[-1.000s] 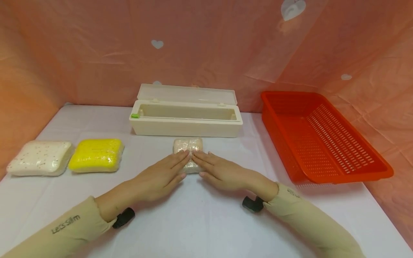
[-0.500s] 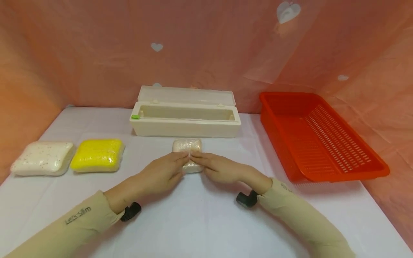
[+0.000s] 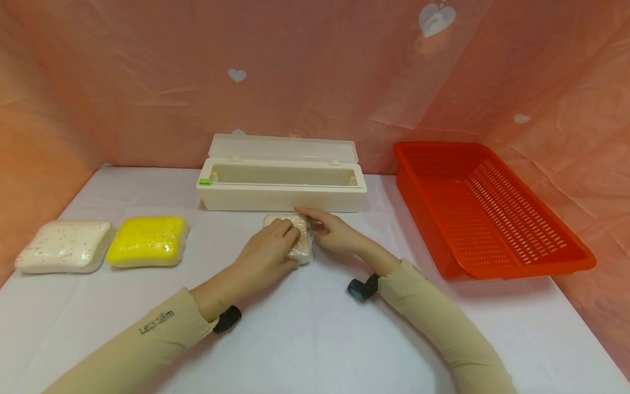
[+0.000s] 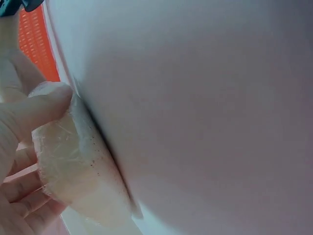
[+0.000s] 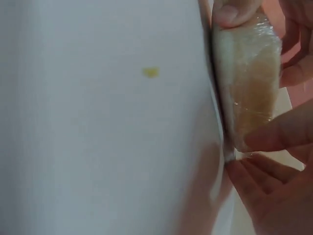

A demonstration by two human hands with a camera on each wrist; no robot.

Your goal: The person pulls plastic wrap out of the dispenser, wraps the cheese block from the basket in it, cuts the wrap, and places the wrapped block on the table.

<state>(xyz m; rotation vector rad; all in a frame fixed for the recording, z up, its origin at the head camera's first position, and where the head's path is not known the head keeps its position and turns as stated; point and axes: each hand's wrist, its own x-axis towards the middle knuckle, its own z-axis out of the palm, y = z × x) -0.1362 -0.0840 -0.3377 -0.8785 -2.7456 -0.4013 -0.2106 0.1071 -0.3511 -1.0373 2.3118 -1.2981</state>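
Observation:
A pale beige block [image 3: 299, 249] wrapped in clear film lies on the white tablecloth, in the middle of the head view. My left hand [image 3: 266, 249] covers its left part with bent fingers; in the left wrist view its thumb [image 4: 49, 105] presses the near side of the block [image 4: 73, 166]. At the right end is my right hand [image 3: 337, 234], its index finger reaching along the far edge. In the right wrist view the right thumb [image 5: 283, 132] touches the block's corner [image 5: 252, 98], with the other fingers around the end. Hands partly hide the block.
Behind the block stands a long white box [image 3: 280, 200] with its lid raised. A red perforated basket [image 3: 423, 213] sits at the right. Two similar wrapped blocks, one yellow [image 3: 147, 241] and one speckled white [image 3: 64, 246], lie at the left. A pink curtain [image 3: 315, 98] closes the back.
My hands moved from lying nearly flat, fingertips together on the block, to its sides. The left fingers bent over it; the right hand shifted to the right end and far edge.

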